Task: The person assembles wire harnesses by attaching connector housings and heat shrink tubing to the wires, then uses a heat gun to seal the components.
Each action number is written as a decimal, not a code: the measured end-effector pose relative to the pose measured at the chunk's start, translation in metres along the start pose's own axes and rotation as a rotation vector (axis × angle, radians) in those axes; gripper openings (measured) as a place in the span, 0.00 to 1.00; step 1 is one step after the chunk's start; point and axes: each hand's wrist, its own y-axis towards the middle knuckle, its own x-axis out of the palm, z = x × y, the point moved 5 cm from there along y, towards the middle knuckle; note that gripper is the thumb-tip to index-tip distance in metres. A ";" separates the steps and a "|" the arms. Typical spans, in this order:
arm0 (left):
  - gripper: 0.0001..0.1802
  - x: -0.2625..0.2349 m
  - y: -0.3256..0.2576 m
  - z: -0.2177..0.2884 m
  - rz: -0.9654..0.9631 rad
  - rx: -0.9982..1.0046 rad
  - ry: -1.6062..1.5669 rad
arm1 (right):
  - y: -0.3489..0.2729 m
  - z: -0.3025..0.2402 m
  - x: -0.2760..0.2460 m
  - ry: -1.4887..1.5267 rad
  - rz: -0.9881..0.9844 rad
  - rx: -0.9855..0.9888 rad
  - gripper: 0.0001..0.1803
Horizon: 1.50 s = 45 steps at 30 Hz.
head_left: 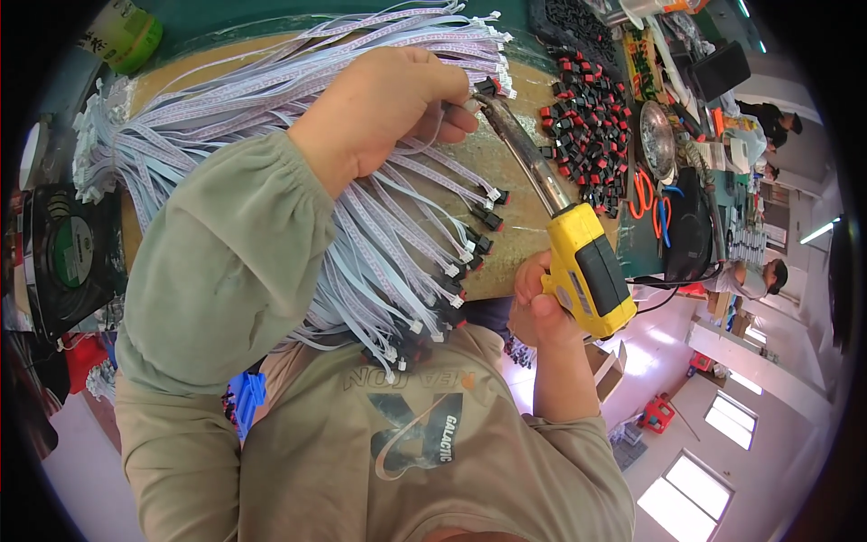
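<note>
My left hand [393,108] reaches over the bench with thumb and fingers pinched on the end of a white ribbon cable. A small black rocker switch [489,87] sits right at those fingertips. My right hand [542,307] is wrapped around the grip of a yellow and black soldering gun [578,266]. Its long metal barrel points up and left, and the tip is close to the switch and my left fingertips. Under my left arm lies a thick spread of white ribbon cables [361,239]; several nearer ones end in black switches [488,219].
A pile of black and red switches [587,126] lies right of the barrel. Beyond it are a round metal dish [657,140], orange-handled scissors [640,194] and blue-handled pliers [666,217]. A fan [72,253] stands at left, a green-labelled bottle [126,36] at far left. Other people are in the background.
</note>
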 end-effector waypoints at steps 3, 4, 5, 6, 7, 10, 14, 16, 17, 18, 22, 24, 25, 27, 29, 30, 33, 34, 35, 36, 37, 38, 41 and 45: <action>0.08 0.001 0.000 -0.001 -0.005 0.014 0.007 | 0.001 -0.003 0.002 0.041 -0.004 0.008 0.21; 0.08 0.001 0.000 -0.001 0.005 0.011 0.006 | 0.002 -0.004 0.003 0.033 0.001 0.015 0.20; 0.08 0.000 -0.001 -0.002 0.015 0.008 0.005 | 0.002 -0.004 0.003 0.026 0.006 0.022 0.20; 0.08 0.000 -0.001 -0.002 0.016 0.009 0.005 | 0.001 -0.003 0.002 0.026 0.005 0.021 0.20; 0.08 -0.001 0.000 -0.003 0.010 0.001 0.017 | 0.000 0.000 0.000 0.030 -0.018 0.015 0.21; 0.08 -0.001 0.000 -0.004 0.006 -0.004 0.031 | -0.009 0.013 -0.009 -0.055 -0.026 -0.004 0.23; 0.07 -0.002 0.002 -0.004 0.004 -0.010 0.041 | -0.014 0.024 -0.016 -0.204 -0.036 -0.050 0.26; 0.07 -0.003 0.003 -0.003 0.010 -0.011 0.044 | -0.010 0.020 -0.013 -0.126 -0.013 -0.043 0.25; 0.07 -0.005 0.003 -0.003 0.016 -0.014 0.044 | -0.006 0.016 -0.010 -0.049 0.009 -0.034 0.23; 0.07 -0.005 0.004 -0.001 0.013 -0.007 0.048 | -0.003 0.010 -0.007 -0.051 0.011 -0.042 0.23; 0.07 0.003 0.005 0.001 -0.010 0.005 0.025 | 0.006 -0.009 0.000 0.268 0.048 -0.062 0.34; 0.08 0.004 0.003 0.002 -0.015 0.000 0.070 | 0.010 -0.019 -0.006 0.280 0.088 -0.183 0.40; 0.08 0.003 0.003 0.000 -0.048 0.015 0.087 | 0.013 -0.019 -0.010 0.269 0.112 -0.213 0.40; 0.08 0.001 0.002 -0.002 0.015 -0.037 0.037 | 0.017 -0.022 -0.039 0.285 0.455 -0.279 0.36; 0.07 0.000 -0.005 0.003 0.027 -0.025 0.074 | 0.023 -0.027 -0.067 0.317 0.606 -0.222 0.31; 0.07 0.001 -0.005 0.003 0.054 -0.037 0.093 | 0.022 -0.025 -0.089 0.387 0.766 -0.184 0.29; 0.05 0.003 -0.004 0.003 0.047 -0.002 0.014 | 0.031 -0.024 -0.137 0.415 0.979 -0.080 0.24; 0.05 0.002 -0.008 0.006 0.058 -0.029 0.032 | 0.034 -0.020 -0.150 0.362 1.024 0.014 0.21; 0.05 0.003 -0.009 0.008 0.056 -0.012 0.040 | 0.035 -0.017 -0.160 0.371 1.019 -0.003 0.21; 0.05 0.003 -0.009 0.008 0.057 0.000 0.023 | 0.038 -0.009 -0.169 0.408 0.986 0.038 0.20; 0.05 0.002 -0.007 0.006 0.064 0.008 0.005 | 0.041 -0.001 -0.176 0.445 0.948 0.086 0.20; 0.06 0.001 -0.006 0.006 0.040 0.023 0.009 | 0.041 0.004 -0.181 0.465 0.929 0.114 0.18; 0.07 0.010 -0.007 0.009 0.010 0.013 0.045 | 0.033 0.014 -0.197 0.480 0.856 0.176 0.19; 0.07 0.009 -0.008 0.009 -0.040 0.064 0.081 | 0.021 -0.006 -0.194 0.079 0.882 0.394 0.24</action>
